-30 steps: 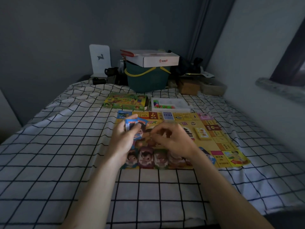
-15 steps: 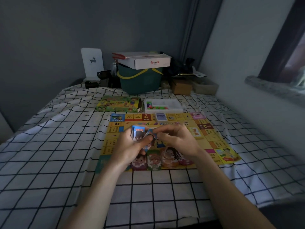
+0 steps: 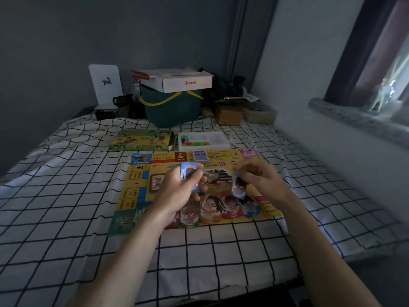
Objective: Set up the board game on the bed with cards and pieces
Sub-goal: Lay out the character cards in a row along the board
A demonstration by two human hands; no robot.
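Observation:
A yellow game board (image 3: 137, 185) lies flat on the checked bedsheet. Over its middle my left hand (image 3: 179, 191) grips a small stack of blue-backed cards (image 3: 188, 175). To the right my right hand (image 3: 259, 178) pinches a single character card (image 3: 239, 185) that hangs face toward me above the board. Several character cards (image 3: 212, 209) lie in a row along the board's near edge. One blue card (image 3: 200, 155) rests on the board's far edge. Behind the board sit the green game box (image 3: 141, 140) and a white tray of coloured pieces (image 3: 203, 140).
A dark green basket (image 3: 172, 107) topped by a white carton (image 3: 177, 82) stands at the head of the bed, with a white stand (image 3: 105, 85), a brown box (image 3: 228, 116) and dark clutter beside it. A wall and stone window ledge (image 3: 354, 120) run along the right.
My right hand has drawn one card off the stack and moved it to the right, away from my left hand. The view has shifted slightly left.

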